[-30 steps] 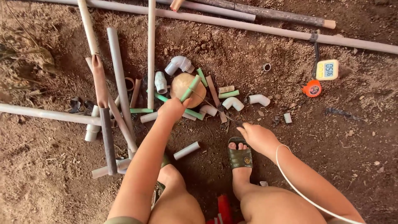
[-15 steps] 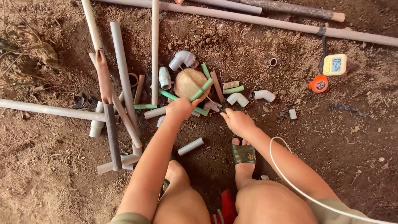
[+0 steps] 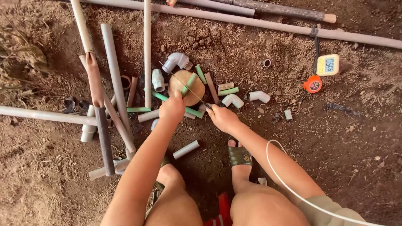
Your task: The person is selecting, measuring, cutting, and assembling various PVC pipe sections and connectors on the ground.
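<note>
A short green pipe piece (image 3: 189,83) lies across a round wooden block (image 3: 197,93) on the dirt. My left hand (image 3: 172,108) is closed on the near end of that pipe and presses it onto the block. My right hand (image 3: 224,118) sits just right of the block, gripping the end of a thin saw blade (image 3: 181,81). The blade runs diagonally up and left over the green pipe. Both forearms reach forward from my bent knees.
Grey pipes (image 3: 114,75) and a brown pipe (image 3: 95,83) lie left of the block. A grey elbow fitting (image 3: 176,62), white elbows (image 3: 233,100) and green offcuts (image 3: 228,91) surround it. An orange tape measure (image 3: 313,84) and a yellow digital device (image 3: 327,65) lie to the right. My sandalled foot (image 3: 239,155) rests below.
My right hand moved from open above my foot up and left to the block, and now grips the saw blade laid across the green pipe. My left hand stayed on the pipe.
</note>
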